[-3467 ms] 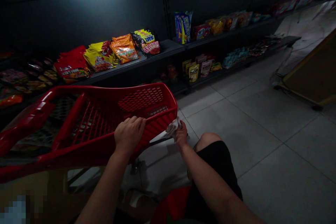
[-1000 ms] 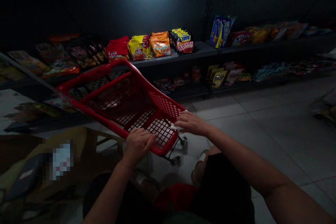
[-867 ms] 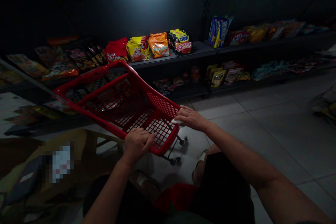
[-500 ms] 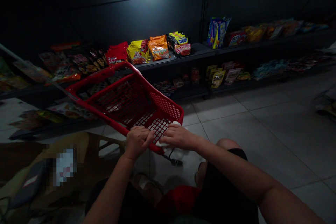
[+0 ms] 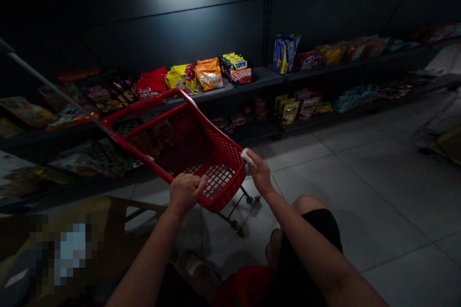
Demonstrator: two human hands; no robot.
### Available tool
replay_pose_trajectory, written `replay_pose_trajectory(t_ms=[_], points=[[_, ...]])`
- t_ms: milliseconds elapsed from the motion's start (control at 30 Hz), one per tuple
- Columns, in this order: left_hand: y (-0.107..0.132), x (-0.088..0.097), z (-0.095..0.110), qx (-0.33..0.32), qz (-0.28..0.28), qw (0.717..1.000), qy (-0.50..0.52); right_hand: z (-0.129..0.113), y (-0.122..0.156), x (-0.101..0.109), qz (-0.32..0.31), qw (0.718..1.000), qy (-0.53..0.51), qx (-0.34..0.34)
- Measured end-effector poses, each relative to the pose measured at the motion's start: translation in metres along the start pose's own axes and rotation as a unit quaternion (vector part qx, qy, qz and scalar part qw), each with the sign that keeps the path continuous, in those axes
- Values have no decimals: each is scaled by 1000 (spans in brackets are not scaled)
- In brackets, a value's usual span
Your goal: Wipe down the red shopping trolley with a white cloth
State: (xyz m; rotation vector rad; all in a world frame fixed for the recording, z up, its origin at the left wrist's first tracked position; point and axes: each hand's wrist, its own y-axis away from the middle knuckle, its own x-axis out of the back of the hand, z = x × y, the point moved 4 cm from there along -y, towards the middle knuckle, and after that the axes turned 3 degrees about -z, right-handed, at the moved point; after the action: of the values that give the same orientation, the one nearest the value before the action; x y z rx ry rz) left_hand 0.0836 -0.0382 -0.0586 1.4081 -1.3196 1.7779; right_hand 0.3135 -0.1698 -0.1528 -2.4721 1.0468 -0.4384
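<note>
A red plastic shopping cart (image 5: pixel 180 139) stands tilted in front of me, its mesh basket open toward me. My left hand (image 5: pixel 185 192) is closed over the near rim of the basket. My right hand (image 5: pixel 260 175) presses a small white cloth (image 5: pixel 247 157) against the basket's right front corner, fingers curled round the cloth. Below the basket I see the cart's dark frame and small wheels (image 5: pixel 237 225). My knees and black shorts (image 5: pixel 309 240) fill the lower middle.
Low dark shelves (image 5: pixel 252 76) along the back wall carry bright snack bags (image 5: pixel 207 73). Pale tiled floor (image 5: pixel 360 187) stretches to the right. A brown wooden piece of furniture (image 5: pixel 118 230) sits at lower left. A wheeled object is at the far right edge.
My right hand with the cloth slid from the basket's near rim, beside my left hand, up to the right front corner. My left hand kept its hold on the rim.
</note>
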Motion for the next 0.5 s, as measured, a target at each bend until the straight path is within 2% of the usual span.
replay_pose_trajectory(t_ms=[67, 100, 200, 300, 400, 500], points=[[-3, -1, 3, 10, 3, 1000, -12, 12, 31, -18, 106, 991, -33, -78], [-4, -2, 5, 12, 2, 1000, -16, 16, 46, -27, 133, 985, -44, -104], [-6, -3, 7, 22, -9, 1000, -20, 13, 84, -50, 158, 977, -53, -136], [-7, -4, 7, 30, -13, 999, -26, -15, 106, -64, 141, 982, -18, -126], [-7, -4, 7, 35, -12, 999, -35, -45, 115, -77, 82, 994, 22, -74], [-6, -4, 7, 44, -14, 998, -40, -50, 125, -89, -3, 998, 67, 3]])
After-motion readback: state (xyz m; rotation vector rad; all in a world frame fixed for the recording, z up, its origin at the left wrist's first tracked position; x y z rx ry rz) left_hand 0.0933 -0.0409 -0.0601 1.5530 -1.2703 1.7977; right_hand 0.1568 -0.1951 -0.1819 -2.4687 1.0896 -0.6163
